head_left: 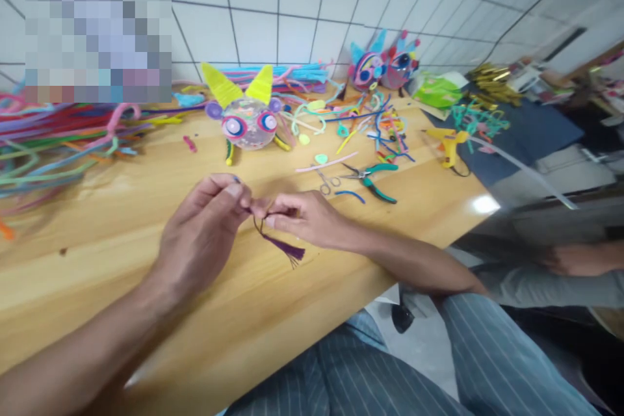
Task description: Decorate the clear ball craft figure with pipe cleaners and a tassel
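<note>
The left hand (202,231) and right hand (305,214) met fingertip to fingertip above the wooden surface (146,286). Both hands' fingers (236,198) were pinched closed on the cord of a purple tassel (285,248). Its fringe hung just below the right fingers. Green-handled pliers (375,179) lay beyond them.

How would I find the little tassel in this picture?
Look at the wooden table, near its front edge, where the left hand and right hand meet. The tassel hangs just below their fingertips. It is dark purple with a fringed end, unlike the bright fuzzy sticks farther back.
</note>
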Demonstrator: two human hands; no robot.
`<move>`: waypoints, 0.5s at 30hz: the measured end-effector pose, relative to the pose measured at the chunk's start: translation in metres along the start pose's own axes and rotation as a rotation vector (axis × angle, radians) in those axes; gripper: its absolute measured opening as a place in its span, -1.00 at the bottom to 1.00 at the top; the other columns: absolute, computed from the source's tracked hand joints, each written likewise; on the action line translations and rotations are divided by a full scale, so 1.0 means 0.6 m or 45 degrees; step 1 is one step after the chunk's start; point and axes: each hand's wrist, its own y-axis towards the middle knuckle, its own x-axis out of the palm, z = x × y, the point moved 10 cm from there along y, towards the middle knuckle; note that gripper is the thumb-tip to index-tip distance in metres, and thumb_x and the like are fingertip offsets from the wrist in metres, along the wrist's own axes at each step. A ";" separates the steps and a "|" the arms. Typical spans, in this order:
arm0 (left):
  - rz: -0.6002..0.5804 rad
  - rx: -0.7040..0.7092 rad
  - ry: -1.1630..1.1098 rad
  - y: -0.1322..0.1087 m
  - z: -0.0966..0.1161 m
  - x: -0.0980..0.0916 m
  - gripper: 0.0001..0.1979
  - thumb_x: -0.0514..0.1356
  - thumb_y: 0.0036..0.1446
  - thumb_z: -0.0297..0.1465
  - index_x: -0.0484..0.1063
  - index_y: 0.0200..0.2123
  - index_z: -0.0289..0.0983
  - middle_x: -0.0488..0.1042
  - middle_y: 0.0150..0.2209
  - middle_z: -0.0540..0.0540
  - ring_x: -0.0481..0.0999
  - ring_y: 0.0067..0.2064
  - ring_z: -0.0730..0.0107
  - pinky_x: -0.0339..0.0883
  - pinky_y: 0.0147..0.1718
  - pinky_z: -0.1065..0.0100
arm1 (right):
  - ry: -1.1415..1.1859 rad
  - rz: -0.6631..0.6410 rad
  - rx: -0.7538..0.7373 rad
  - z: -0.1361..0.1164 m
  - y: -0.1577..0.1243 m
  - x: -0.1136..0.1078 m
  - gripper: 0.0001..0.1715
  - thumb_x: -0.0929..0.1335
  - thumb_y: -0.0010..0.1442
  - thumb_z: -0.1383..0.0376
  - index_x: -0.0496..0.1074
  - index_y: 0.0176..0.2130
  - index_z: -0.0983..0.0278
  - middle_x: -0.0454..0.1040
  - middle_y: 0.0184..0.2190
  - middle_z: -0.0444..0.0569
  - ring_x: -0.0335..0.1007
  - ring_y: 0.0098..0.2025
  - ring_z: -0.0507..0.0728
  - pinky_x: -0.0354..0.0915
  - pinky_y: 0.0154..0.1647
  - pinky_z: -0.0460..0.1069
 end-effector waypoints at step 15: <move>0.019 -0.217 0.218 -0.007 -0.063 -0.005 -0.68 0.55 -0.06 -0.35 0.51 -0.30 -0.27 0.27 -0.63 0.17 0.17 -0.60 0.62 0.15 -0.56 0.52 | -0.758 1.668 0.457 0.144 -0.310 -0.585 -0.87 0.46 0.24 0.20 0.47 -0.23 0.18 0.59 -0.18 0.02 0.42 -0.15 0.17 0.40 0.02 0.13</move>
